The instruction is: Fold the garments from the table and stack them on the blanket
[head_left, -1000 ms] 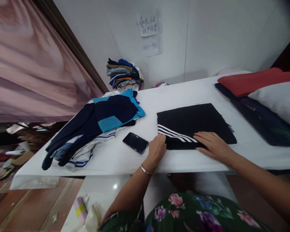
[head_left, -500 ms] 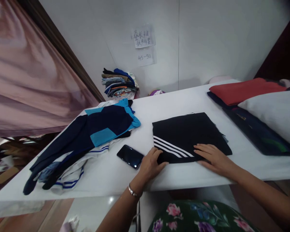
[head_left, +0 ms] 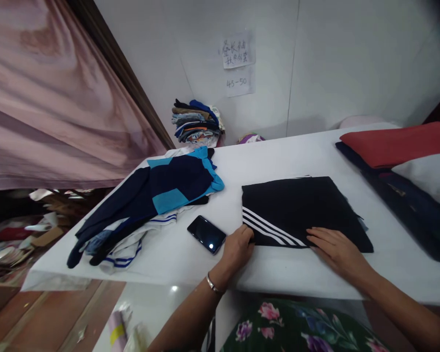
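Observation:
A folded black garment [head_left: 297, 208] with three white stripes across its near left corner lies flat on the white table. My left hand [head_left: 238, 250] is closed at that corner, its fingers curled in on the cloth edge and the thumb partly hidden. Flat on the near edge, right of the stripes, rests my right hand [head_left: 335, 247] with its fingers stretched out. Just left of my left hand lies a black phone [head_left: 207, 234], apart from the garment.
Loose long clothes [head_left: 168, 183] in navy, light blue and white lie on the left. A folded stack [head_left: 197, 122] stands by the wall. Red [head_left: 396, 142], grey and dark clothes are at the right. The white table's [head_left: 275, 269] near edge runs before my body.
The whole view has shifted, so things sit farther right. My left hand's fingers have closed in on the garment's corner, where the thumb was spread. My right hand stays flat on the cloth.

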A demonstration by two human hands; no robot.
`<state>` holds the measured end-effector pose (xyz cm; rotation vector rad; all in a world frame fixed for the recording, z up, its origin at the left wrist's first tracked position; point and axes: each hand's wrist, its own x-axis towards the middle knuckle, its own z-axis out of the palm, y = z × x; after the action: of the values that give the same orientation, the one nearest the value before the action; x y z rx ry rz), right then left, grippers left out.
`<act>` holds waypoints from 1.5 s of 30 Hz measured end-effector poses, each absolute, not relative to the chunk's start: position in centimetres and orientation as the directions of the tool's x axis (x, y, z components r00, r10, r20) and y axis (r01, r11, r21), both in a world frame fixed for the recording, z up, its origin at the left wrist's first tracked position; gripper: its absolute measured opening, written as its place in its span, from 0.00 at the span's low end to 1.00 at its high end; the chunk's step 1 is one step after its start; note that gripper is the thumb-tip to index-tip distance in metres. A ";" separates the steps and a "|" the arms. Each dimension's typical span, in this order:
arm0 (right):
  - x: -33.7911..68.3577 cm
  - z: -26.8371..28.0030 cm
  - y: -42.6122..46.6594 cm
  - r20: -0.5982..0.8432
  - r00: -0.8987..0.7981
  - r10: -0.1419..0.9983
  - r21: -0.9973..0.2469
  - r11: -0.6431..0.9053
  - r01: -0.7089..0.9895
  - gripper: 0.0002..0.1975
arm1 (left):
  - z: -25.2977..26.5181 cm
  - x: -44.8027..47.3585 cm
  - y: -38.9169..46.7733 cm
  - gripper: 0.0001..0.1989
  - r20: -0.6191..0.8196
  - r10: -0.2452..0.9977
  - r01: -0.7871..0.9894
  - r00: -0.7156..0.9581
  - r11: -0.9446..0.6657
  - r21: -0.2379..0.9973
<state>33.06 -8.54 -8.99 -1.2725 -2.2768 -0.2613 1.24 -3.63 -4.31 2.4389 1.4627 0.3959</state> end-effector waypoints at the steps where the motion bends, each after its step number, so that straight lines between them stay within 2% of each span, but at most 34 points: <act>1: 33.2 -9.1 -8.6 0.518 -0.432 0.739 -0.085 0.546 0.833 0.14 | -4.3 1.3 -3.7 0.09 0.078 0.887 0.817 0.455 -0.451 0.358; 5: 33.9 -9.2 -9.0 0.445 -0.456 0.771 -0.149 0.566 0.811 0.16 | -4.0 1.4 -3.8 0.10 0.012 0.894 0.813 0.447 -0.412 0.412; 8: 33.9 -8.3 -9.2 0.421 -0.448 0.789 -0.226 0.569 0.790 0.19 | -3.2 0.9 -3.4 0.08 -0.078 0.893 0.759 0.443 -0.328 0.563; 10: 33.2 -7.4 -9.1 0.440 -0.446 0.779 -0.258 0.586 0.768 0.20 | -2.5 0.6 -2.5 0.10 -0.140 0.886 0.689 0.442 -0.235 0.686; 12: 31.9 -6.6 -8.7 0.458 -0.461 0.760 -0.261 0.611 0.748 0.21 | -2.0 0.6 -1.1 0.14 -0.134 0.914 0.642 0.384 -0.160 0.750; 16: 27.7 -5.7 -7.3 0.409 -0.547 0.730 -0.216 0.660 0.720 0.23 | -1.7 1.5 4.1 0.13 -0.018 0.994 0.703 0.104 -0.061 0.708; 17: 26.6 -5.8 -7.0 0.384 -0.573 0.724 -0.202 0.672 0.713 0.23 | -1.8 1.9 5.7 0.13 -0.032 0.999 0.701 0.041 -0.006 0.713; 19: 24.6 -6.1 -6.5 0.328 -0.620 0.713 -0.186 0.692 0.698 0.25 | -2.1 2.9 8.7 0.13 -0.154 0.987 0.619 -0.042 0.147 0.772; 23: 22.6 -7.6 -6.0 0.212 -0.664 0.717 -0.186 0.697 0.693 0.28 | -2.6 4.8 13.1 0.17 -0.268 0.960 0.542 -0.077 0.266 0.797; 27: 22.5 -8.9 -6.1 0.197 -0.657 0.728 -0.189 0.686 0.703 0.26 | -3.3 6.1 15.3 0.12 -0.254 0.963 0.504 -0.092 0.265 0.822; 31: 22.8 -8.9 -6.3 0.227 -0.671 0.706 -0.162 0.707 0.689 0.26 | -4.4 6.2 16.5 0.12 -0.197 0.975 0.542 -0.102 0.221 0.811; 38: 22.9 -8.6 -6.3 0.210 -0.693 0.690 -0.168 0.723 0.670 0.30 | -5.3 5.6 16.3 0.13 -0.156 0.985 0.709 -0.076 0.163 0.686; 45: 22.8 -8.3 -6.4 0.180 -0.698 0.693 -0.135 0.721 0.680 0.31 | -3.5 6.7 14.2 0.17 -0.019 1.000 0.849 0.012 0.000 0.528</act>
<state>22.76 -6.41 -8.33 -1.0959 -2.7082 0.0848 6.72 14.25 -3.54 1.9055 1.8924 0.5204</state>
